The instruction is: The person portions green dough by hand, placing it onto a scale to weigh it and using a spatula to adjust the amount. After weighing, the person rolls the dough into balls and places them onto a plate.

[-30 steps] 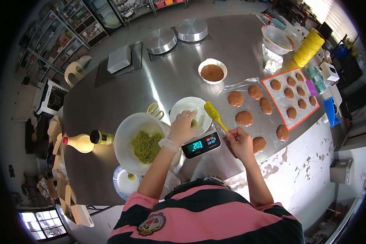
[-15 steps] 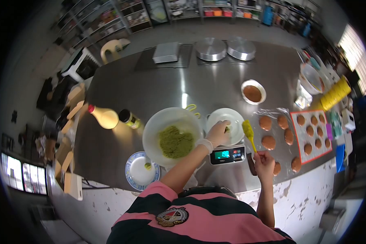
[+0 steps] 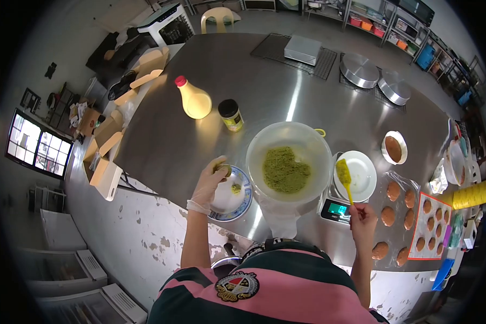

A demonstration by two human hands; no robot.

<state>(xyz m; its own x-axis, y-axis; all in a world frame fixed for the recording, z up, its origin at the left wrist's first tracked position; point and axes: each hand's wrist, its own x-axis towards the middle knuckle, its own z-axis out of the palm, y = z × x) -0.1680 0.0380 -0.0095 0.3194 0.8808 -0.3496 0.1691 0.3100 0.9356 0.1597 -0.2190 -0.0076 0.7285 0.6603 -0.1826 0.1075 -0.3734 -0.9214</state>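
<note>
Far left on the table [image 3: 243, 70]: bottle [image 3: 195, 102], red cap; jar [image 3: 231, 116], dark lid, to its right. Near left: gloved left hand [image 3: 204, 186], fingers closed on a green lump [image 3: 224, 170], held above the left side of a blue-rimmed plate [image 3: 225, 204]. One small green ball [image 3: 236, 188] on the plate. Middle: large bowl [image 3: 314, 144] with loose green mix [image 3: 286, 171]. Right of it, white dish [image 3: 365, 177] on the far part of a scale [image 3: 336, 209]; lit reading too blurred to make out. Bare right hand [image 3: 364, 217] just right of the scale, fingers clamped on the handle of a yellow spatula [image 3: 343, 173], blade above the dish's left side. Farther right: brown rounds [image 3: 387, 216] on plastic film, more on a red-edged mat [image 3: 423, 225].
</note>
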